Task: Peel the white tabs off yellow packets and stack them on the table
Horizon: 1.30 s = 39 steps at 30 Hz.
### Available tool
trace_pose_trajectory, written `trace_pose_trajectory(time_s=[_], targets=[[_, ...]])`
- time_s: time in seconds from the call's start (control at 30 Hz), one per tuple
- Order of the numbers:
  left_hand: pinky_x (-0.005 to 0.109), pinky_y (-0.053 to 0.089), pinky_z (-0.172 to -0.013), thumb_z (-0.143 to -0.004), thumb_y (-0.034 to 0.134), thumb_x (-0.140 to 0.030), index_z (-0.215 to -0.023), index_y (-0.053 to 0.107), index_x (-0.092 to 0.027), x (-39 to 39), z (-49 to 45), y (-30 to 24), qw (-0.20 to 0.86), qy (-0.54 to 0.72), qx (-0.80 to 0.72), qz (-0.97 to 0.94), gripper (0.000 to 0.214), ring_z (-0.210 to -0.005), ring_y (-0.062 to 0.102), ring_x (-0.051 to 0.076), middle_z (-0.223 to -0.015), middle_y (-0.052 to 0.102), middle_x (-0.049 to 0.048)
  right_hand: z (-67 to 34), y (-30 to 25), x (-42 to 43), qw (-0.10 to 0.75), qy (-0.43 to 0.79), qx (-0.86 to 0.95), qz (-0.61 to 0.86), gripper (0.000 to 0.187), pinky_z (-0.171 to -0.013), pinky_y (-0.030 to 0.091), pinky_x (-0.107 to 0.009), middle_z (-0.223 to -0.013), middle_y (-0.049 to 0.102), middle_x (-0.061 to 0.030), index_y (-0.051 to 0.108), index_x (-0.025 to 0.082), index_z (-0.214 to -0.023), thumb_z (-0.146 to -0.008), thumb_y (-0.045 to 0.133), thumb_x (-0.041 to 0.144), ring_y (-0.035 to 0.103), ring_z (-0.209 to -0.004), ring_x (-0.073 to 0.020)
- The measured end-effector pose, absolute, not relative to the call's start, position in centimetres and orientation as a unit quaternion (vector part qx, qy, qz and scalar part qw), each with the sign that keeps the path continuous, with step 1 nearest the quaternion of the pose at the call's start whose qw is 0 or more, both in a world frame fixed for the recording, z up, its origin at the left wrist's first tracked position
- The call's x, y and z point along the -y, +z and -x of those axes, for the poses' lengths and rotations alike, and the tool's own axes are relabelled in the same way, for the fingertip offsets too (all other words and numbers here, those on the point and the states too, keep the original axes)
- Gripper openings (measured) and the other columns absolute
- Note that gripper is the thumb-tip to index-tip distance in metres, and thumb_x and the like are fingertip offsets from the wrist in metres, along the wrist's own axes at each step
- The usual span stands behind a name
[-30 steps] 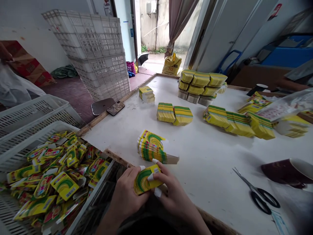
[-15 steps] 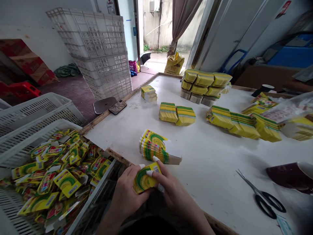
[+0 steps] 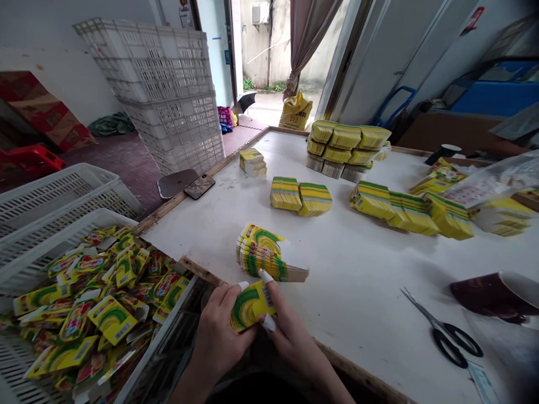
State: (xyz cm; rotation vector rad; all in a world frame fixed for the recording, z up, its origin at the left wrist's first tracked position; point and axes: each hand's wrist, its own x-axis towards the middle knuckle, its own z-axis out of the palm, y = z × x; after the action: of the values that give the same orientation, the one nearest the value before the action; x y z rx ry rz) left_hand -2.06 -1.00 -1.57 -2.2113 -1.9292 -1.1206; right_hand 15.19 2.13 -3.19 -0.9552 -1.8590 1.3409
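Note:
Between my two hands, at the near edge of the table, is a small yellow and green carton (image 3: 249, 307). My left hand (image 3: 223, 325) grips its left side, fingers curled round it. My right hand (image 3: 286, 325) pinches its right end, near the barcode, with pale covers on the thumb and forefinger tips. Just beyond lies a fanned stack of flat cartons (image 3: 261, 251) on the white table. A white crate (image 3: 113, 217) to my left is heaped with folded yellow cartons (image 3: 113, 317).
Stacks of flat cartons (image 3: 301, 196) stand mid-table, with a taller pile (image 3: 347, 143) behind. Scissors (image 3: 446, 331) and a dark mug (image 3: 488, 294) lie to the right. A phone (image 3: 200, 186) rests by the left edge. Tall stacked crates (image 3: 168, 90) stand beyond.
My right thumb has moved from the carton's face down to its lower edge. The carton stays in both hands. The whole view has shifted slightly.

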Motion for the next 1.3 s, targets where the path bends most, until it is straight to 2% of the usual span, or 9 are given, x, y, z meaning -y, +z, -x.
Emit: trace_pose_trajectory(time_s=[0.2,0.3,0.47,0.7,0.83,0.97,1.03,1.17,1.3], targets=[[0.041,0.059,-0.08,-0.078,0.072,-0.042,-0.117,0.053,-0.015,1.3,1.9,-2.2,-0.002,-0.391,0.615,0.685,0.05,-0.093,0.067,0.028,-0.101,0.065,0.013,-14.6,-3.9,-1.6,0.396,0.591,0.59,0.381,0.07,-0.119,0.025,-0.049,-0.161,0.028,-0.0101,0.024,0.024,-0.155,-0.095,0.052,0.047,0.027,-0.148,-0.0264],[0.041,0.059,-0.079,-0.078,0.072,-0.047,-0.116,0.053,-0.014,1.4,1.8,-2.6,0.023,-0.413,0.611,0.675,0.054,-0.093,0.067,0.028,-0.102,0.064,0.0146,-14.6,-3.7,-1.4,0.404,0.604,0.57,0.384,0.064,-0.116,0.034,-0.045,-0.156,0.039,-0.0108,0.034,0.023,-0.152,-0.096,0.047,0.053,0.039,-0.142,-0.0269],[0.04,0.06,-0.074,-0.081,0.069,-0.049,-0.112,0.055,-0.013,1.2,1.8,-3.1,0.081,-0.427,0.599,0.672,0.05,-0.089,0.066,0.028,-0.099,0.064,0.0154,-14.1,-2.8,-1.5,0.427,0.499,0.62,0.429,0.053,-0.09,0.056,-0.035,-0.125,0.069,-0.0143,0.05,0.016,-0.141,-0.1,0.037,0.045,0.07,-0.103,-0.0252],[0.038,0.059,-0.075,-0.08,0.07,-0.047,-0.114,0.056,-0.013,1.4,1.4,-3.9,0.091,-0.441,0.607,0.655,0.05,-0.091,0.066,0.028,-0.1,0.064,0.0153,-13.5,-2.0,-1.8,0.426,0.414,0.666,0.451,0.045,-0.073,0.058,-0.03,-0.11,0.075,-0.0147,0.057,0.01,-0.133,-0.097,0.04,0.032,0.073,-0.084,-0.0239],[0.037,0.058,-0.073,-0.071,0.078,-0.046,-0.108,0.06,-0.018,1.6,1.6,-4.0,-0.052,-0.487,0.648,0.584,0.05,-0.085,0.066,0.026,-0.095,0.066,0.0091,-13.6,-1.1,-2.4,0.382,0.461,0.682,0.419,0.046,-0.081,0.058,-0.034,-0.118,0.072,-0.0132,0.053,0.016,-0.137,-0.092,0.05,0.028,0.072,-0.094,-0.0251],[0.026,0.056,-0.067,-0.068,0.08,-0.044,-0.107,0.059,-0.023,1.4,5.0,-3.1,-0.209,-0.651,0.658,0.315,0.05,-0.079,0.065,0.018,-0.094,0.066,0.002,-14.7,0.4,-5.2,0.371,0.43,0.706,0.422,0.053,-0.079,0.058,-0.036,-0.11,0.071,-0.0109,0.052,0.019,-0.134,-0.082,0.064,0.027,0.07,-0.085,-0.0227],[0.025,0.057,-0.071,-0.077,0.069,-0.05,-0.102,0.059,-0.022,1.3,7.4,-2.5,-0.256,-0.746,0.595,0.152,0.039,-0.087,0.065,0.018,-0.101,0.066,0.0036,-15.1,0.7,-7.3,0.379,0.311,0.727,0.481,0.043,-0.083,0.055,-0.04,-0.104,0.071,-0.0115,0.056,0.018,-0.127,-0.085,0.058,0.021,0.068,-0.09,-0.0251],[0.034,0.061,-0.074,-0.095,0.032,-0.059,-0.104,0.057,-0.013,1.3,9.3,-1.6,-0.432,-0.76,0.474,-0.1,0.053,-0.093,0.067,0.021,-0.102,0.064,0.0142,-14.8,0.3,-10.7,0.267,0.159,0.77,0.557,0.049,-0.088,0.05,-0.048,-0.108,0.068,-0.0198,0.055,0.008,-0.126,-0.078,0.051,0.003,0.062,-0.098,-0.0322],[0.028,0.059,-0.065,-0.097,0.038,-0.049,-0.105,0.061,-0.012,0.7,6.4,-1.7,-0.494,-0.73,0.456,-0.122,0.044,-0.081,0.068,0.016,-0.099,0.066,0.0116,-14.2,-0.5,-11.7,0.249,0.158,0.785,0.545,0.051,-0.088,0.048,-0.05,-0.106,0.066,-0.0205,0.056,0.007,-0.121,-0.072,0.048,-0.004,0.059,-0.096,-0.0325]])
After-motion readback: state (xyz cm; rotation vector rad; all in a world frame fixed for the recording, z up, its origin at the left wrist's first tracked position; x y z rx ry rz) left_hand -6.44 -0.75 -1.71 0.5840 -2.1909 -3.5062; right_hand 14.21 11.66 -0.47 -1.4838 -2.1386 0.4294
